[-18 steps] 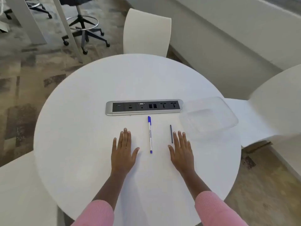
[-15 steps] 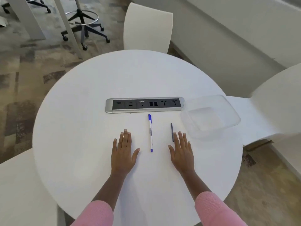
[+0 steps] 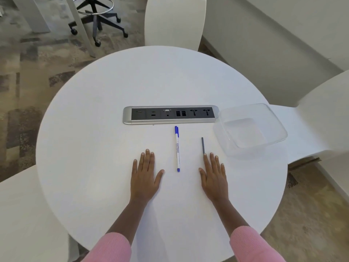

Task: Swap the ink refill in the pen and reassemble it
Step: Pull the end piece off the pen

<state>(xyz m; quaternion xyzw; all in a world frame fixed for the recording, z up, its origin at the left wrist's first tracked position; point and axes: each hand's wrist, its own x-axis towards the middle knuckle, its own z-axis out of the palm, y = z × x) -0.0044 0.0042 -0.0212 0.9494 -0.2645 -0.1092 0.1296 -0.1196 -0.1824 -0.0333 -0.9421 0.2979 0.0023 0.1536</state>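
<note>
Both hands lie flat, fingers straight, on the tabletop [image 3: 94, 129]: left hand [image 3: 144, 178], right hand [image 3: 214, 177]. The pen [image 3: 177, 148] lies between them, untouched. The refill [image 3: 203, 145] lies just beyond the right fingertips, beside a clear tub [image 3: 279, 127].

Pretty clearly an office meeting nook, not anybody's home. Dead centre is a round white table [image 3: 94, 129] with one of those silver-and-black connectivity strips [image 3: 170, 114] on its top: USB, a VGA-looking port, network jacks and two mains sockets in a row. Matching white shell chairs sit at 12 o'clock [image 3: 175, 21] and 3 o'clock [image 3: 324, 110], with what looks like another at 8 o'clock [image 3: 22, 214]. Up at 11 o'clock there's a swivel stool [image 3: 96, 21] on a caster base with a chrome foot ring, beside white desk legs [image 3: 81, 25]. The floor is patchy grey-brown commercial carpet [image 3: 22, 72], and a plain white wall [image 3: 264, 44] with a ledge runs past 1 to 2 o'clock.
</note>
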